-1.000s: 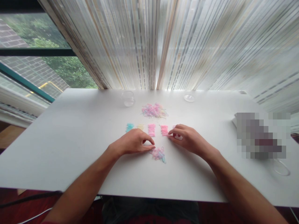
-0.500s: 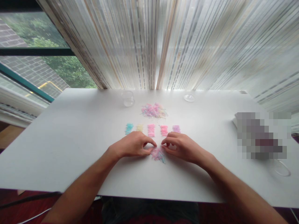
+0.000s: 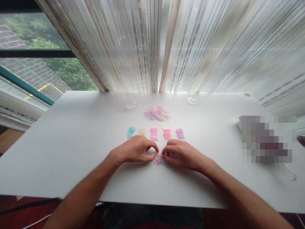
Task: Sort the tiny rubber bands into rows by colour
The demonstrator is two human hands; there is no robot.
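Observation:
A small mixed heap of thin pastel strands or loops (image 3: 158, 160), too fine to name for sure, lies on the white table between my hands. At its left edge is my left hand (image 3: 137, 149), thumb and index finger curved with a small gap between the tips. On its right side my right hand (image 3: 182, 154) has its fingertips pinched together down at the strands; what they hold is too small to make out. Just beyond the hands runs a row of sorted bundles: turquoise (image 3: 131, 132), pale yellow (image 3: 142, 131), pink (image 3: 154, 134), coral pink (image 3: 167, 134) and purple (image 3: 180, 133).
A larger mixed pile of strands (image 3: 157, 113) lies behind the row. Towards the back edge stand a clear plastic cup (image 3: 130, 103) and a clear lid (image 3: 192, 100). At the right lies a blurred-out object (image 3: 264, 140) with a white cord (image 3: 288, 175). A striped curtain (image 3: 147, 47) hangs behind the table.
My right hand has moved slightly left and towards me, its fingertips now in the small heap and covering its right part. The left hand has barely shifted.

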